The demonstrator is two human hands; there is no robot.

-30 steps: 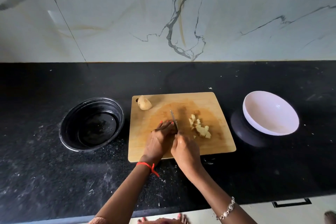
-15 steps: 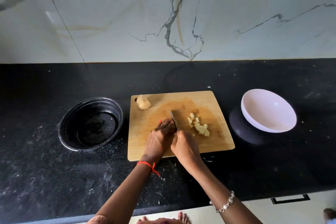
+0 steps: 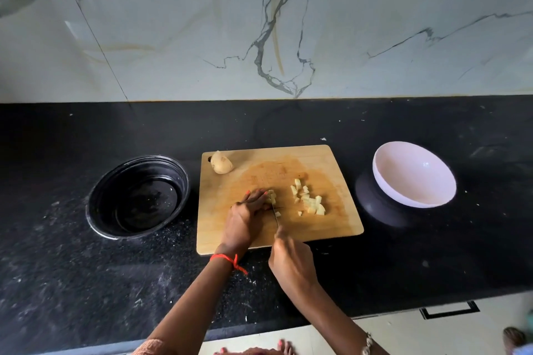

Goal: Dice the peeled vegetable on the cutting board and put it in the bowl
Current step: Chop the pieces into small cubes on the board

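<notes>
Left hand pinning vegetable, right hand apparently slicing

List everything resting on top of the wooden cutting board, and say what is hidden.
On the cutting board: a potato chunk at its far left corner, diced pieces, the knife, and the piece being cut. The left hand covers most of that piece.

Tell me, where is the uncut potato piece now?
In the head view, the potato piece lies at the far left corner of the cutting board, apart from the diced cubes and nearer the black bowl.
</notes>
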